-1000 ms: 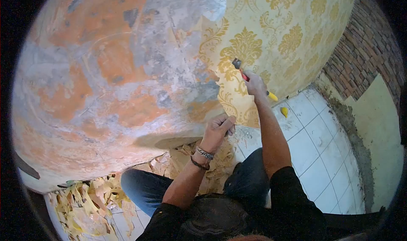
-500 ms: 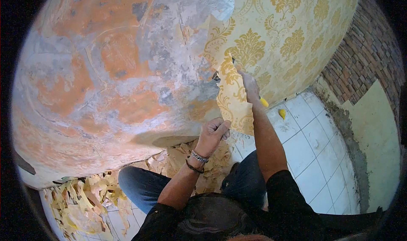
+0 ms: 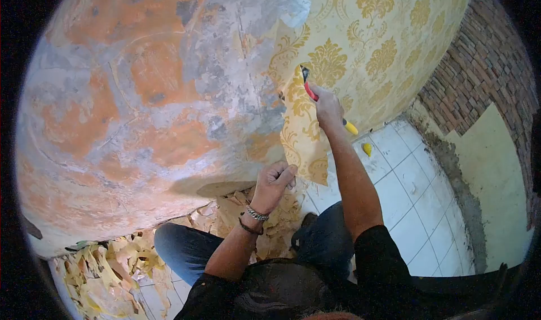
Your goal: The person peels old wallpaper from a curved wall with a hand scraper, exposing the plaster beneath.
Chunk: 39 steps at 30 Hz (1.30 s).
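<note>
My left hand (image 3: 273, 183) is closed in a pinch on the lower left corner of a loose strip of wallpaper (image 3: 304, 145). The strip hangs away from the wall, cream with a gold damask pattern. My right hand (image 3: 328, 110) grips a scraper (image 3: 309, 87) with a red and yellow handle. Its dark head points up and left, over the patterned paper near the strip's top. Above and to the right, the wallpaper (image 3: 360, 55) is still on the wall. Left of the strip lies bare plaster (image 3: 163, 94) in patches of orange and grey.
Torn wallpaper scraps (image 3: 107, 275) pile along the wall's foot, between and left of my knees. A small yellow piece (image 3: 367, 149) lies on the white tile floor (image 3: 400, 201). Brick-patterned covering (image 3: 484, 66) and a pale panel (image 3: 496, 173) are at the right.
The scraper has come out from behind the strip into view, in front of the paper. My left hand has shifted slightly left and down with the strip's corner.
</note>
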{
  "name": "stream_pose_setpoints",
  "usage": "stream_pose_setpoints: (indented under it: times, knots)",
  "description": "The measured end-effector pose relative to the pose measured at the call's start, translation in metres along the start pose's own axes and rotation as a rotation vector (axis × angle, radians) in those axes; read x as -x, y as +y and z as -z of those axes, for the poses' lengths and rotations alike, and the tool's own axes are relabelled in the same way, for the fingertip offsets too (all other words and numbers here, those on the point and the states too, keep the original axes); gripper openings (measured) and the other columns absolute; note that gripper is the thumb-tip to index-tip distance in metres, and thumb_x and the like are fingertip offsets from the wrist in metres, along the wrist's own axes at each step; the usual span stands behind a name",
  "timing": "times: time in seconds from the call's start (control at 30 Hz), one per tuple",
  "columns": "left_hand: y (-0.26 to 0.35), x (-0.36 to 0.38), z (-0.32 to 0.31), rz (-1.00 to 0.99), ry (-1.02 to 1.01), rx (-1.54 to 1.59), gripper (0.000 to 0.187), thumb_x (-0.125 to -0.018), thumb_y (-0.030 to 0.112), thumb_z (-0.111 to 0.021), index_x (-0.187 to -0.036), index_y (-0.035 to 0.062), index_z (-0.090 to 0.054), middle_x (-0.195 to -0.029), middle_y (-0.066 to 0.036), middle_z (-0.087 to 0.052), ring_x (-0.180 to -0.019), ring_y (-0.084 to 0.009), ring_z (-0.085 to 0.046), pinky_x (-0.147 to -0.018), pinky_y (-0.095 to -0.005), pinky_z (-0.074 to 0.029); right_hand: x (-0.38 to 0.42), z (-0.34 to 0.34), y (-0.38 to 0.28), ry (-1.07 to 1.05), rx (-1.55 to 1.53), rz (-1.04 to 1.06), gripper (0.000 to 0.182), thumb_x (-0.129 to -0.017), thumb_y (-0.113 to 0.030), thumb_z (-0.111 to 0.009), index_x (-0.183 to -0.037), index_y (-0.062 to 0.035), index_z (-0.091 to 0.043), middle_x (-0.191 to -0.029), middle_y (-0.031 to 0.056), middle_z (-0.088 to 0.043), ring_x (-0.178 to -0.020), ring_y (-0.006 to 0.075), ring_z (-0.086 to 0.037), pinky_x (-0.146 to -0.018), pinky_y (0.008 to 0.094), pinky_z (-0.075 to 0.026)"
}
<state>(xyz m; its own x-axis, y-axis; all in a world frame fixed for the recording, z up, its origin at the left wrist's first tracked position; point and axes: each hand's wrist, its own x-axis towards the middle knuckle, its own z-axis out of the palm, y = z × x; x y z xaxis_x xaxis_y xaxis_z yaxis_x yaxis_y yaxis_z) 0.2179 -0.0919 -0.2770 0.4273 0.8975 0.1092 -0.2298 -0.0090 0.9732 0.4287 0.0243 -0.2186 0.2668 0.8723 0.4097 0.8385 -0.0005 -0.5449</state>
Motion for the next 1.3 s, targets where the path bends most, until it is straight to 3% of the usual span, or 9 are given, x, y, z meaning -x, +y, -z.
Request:
stream_pose_setpoints:
  times: [0.13,0.27,0.57,0.67,0.77,0.93,1.1,1.2,1.3]
  knots:
    - [0.003,0.005,0.001,-0.024,0.007,-0.040,0.032,-0.094,0.025,-0.059,-0.071,0.0038,-0.057,-0.064,0.001,-0.055,-0.059,-0.0072,-0.050,-0.057,-0.0247,-0.040,0.005,0.016,-0.009,-0.072,-0.003,-0.095,0.043,-0.085,-0.057,-0.057,-0.104,-0.0191,-0.067,-0.091,0.0139,-0.068,-0.090,0.0343,-0.064,-0.073,0.0466,-0.049]
    - [0.000,0.010,0.000,-0.002,-0.020,-0.067,0.032,-0.094,0.025,-0.059,-0.070,0.0041,-0.058,-0.064,0.001,-0.055,-0.060,-0.0070,-0.050,-0.057,-0.0246,-0.040,0.001,0.003,-0.013,-0.051,0.055,-0.025,0.041,-0.087,-0.055,-0.056,-0.105,-0.0206,-0.067,-0.095,0.0126,-0.068,-0.092,0.0331,-0.065,-0.075,0.0462,-0.049]
    - [-0.007,0.023,0.009,-0.012,0.002,-0.087,0.028,-0.095,0.024,-0.059,-0.073,0.0071,-0.058,-0.063,0.002,-0.055,-0.057,-0.0072,-0.048,-0.054,-0.0244,-0.039,-0.001,-0.005,-0.029,-0.054,0.067,-0.096,0.040,-0.087,-0.055,-0.054,-0.101,-0.0189,-0.067,-0.093,0.0123,-0.068,-0.090,0.0349,-0.065,-0.074,0.0476,-0.050]
    - [-0.003,0.029,0.011,-0.005,0.019,-0.053,0.030,-0.094,0.025,-0.060,-0.072,0.0036,-0.060,-0.063,0.000,-0.057,-0.059,-0.0068,-0.051,-0.056,-0.0245,-0.042,-0.002,0.015,-0.025,-0.122,-0.022,-0.083,0.040,-0.087,-0.055,-0.053,-0.100,-0.0185,-0.065,-0.092,0.0133,-0.068,-0.090,0.0357,-0.065,-0.075,0.0486,-0.049]
    - [-0.005,0.031,0.016,0.005,0.036,-0.103,0.030,-0.094,0.024,-0.060,-0.072,0.0033,-0.060,-0.064,0.000,-0.058,-0.059,-0.0069,-0.052,-0.056,-0.0246,-0.042,0.001,0.012,-0.044,0.000,0.128,-0.013,0.042,-0.087,-0.056,-0.052,-0.098,-0.0174,-0.065,-0.090,0.0140,-0.068,-0.090,0.0358,-0.065,-0.074,0.0487,-0.049]
    - [-0.002,0.036,0.022,0.020,0.042,-0.112,0.029,-0.094,0.023,-0.060,-0.073,0.0032,-0.059,-0.063,0.000,-0.056,-0.058,-0.0071,-0.052,-0.056,-0.0244,-0.042,-0.004,0.023,-0.037,-0.073,0.017,-0.081,0.047,-0.085,-0.060,-0.052,-0.092,-0.0159,-0.065,-0.089,0.0132,-0.068,-0.089,0.0357,-0.065,-0.074,0.0478,-0.049]
    - [-0.017,0.035,0.023,0.009,0.026,-0.123,0.029,-0.093,0.023,-0.060,-0.072,0.0034,-0.060,-0.062,0.001,-0.056,-0.058,-0.0073,-0.052,-0.056,-0.0247,-0.042,-0.003,0.043,-0.066,-0.035,0.145,-0.013,0.050,-0.082,-0.064,-0.055,-0.089,-0.0153,-0.065,-0.086,0.0113,-0.069,-0.085,0.0335,-0.066,-0.072,0.0469,-0.049]
    - [-0.014,0.038,0.026,-0.016,0.048,-0.133,0.028,-0.093,0.022,-0.061,-0.071,0.0035,-0.060,-0.062,0.001,-0.056,-0.057,-0.0074,-0.051,-0.055,-0.0251,-0.041,-0.009,0.046,-0.053,-0.034,0.059,-0.031,0.042,-0.083,-0.054,-0.057,-0.089,-0.0138,-0.066,-0.082,0.0160,-0.066,-0.083,0.0367,-0.064,-0.070,0.0462,-0.048]
    - [-0.015,0.039,0.032,0.004,0.058,-0.184,0.029,-0.093,0.022,-0.061,-0.071,0.0026,-0.060,-0.061,0.000,-0.056,-0.057,-0.0074,-0.051,-0.055,-0.0256,-0.041,-0.007,0.041,-0.069,0.027,0.124,0.070,0.043,-0.083,-0.056,-0.056,-0.086,-0.0137,-0.064,-0.081,0.0153,-0.066,-0.083,0.0374,-0.064,-0.069,0.0464,-0.048]
